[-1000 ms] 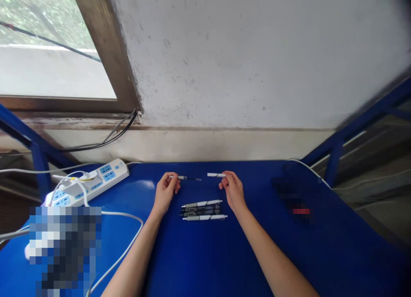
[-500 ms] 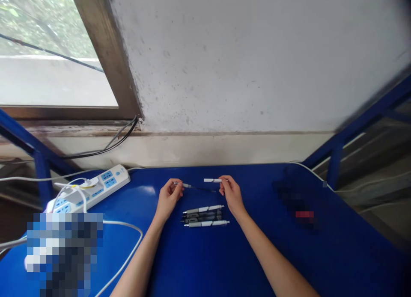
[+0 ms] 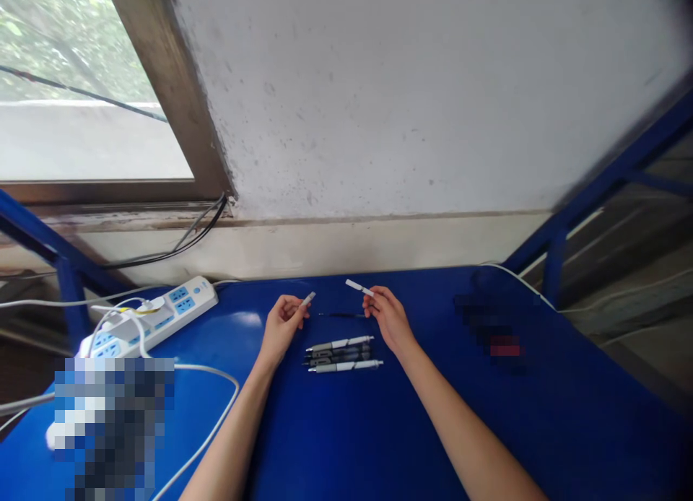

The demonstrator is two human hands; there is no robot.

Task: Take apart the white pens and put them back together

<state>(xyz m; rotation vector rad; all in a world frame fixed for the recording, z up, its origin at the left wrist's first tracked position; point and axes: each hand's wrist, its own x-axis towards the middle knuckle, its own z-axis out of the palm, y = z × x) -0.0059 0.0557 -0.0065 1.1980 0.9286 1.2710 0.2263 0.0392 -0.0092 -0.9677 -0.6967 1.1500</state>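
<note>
My left hand (image 3: pixel 284 325) pinches a short grey-and-white pen part (image 3: pixel 307 299), which tilts up to the right. In my right hand (image 3: pixel 387 317) is a white pen barrel (image 3: pixel 358 287), its free end pointing up and left. A thin dark refill (image 3: pixel 341 315) lies on the blue table (image 3: pixel 346 429) between the two hands, close to my right fingers. Nearer to me, several pens lie side by side: a white-and-grey pen (image 3: pixel 346 366) in front, dark ones (image 3: pixel 338 356) in the middle and another white-and-grey pen (image 3: pixel 341 344) behind.
A white power strip (image 3: pixel 189 306) with plugs and white cables lies at the left. Blurred dark objects are at the lower left and the right. Blue metal bars (image 3: pixel 555 252) flank the table, and a wall (image 3: pixel 379 125) stands behind it.
The refill, earlier reaching out from the part in my left hand, now lies apart from it. The left-hand part has turned upward, and the white barrel has tilted up. The view has shifted slightly.
</note>
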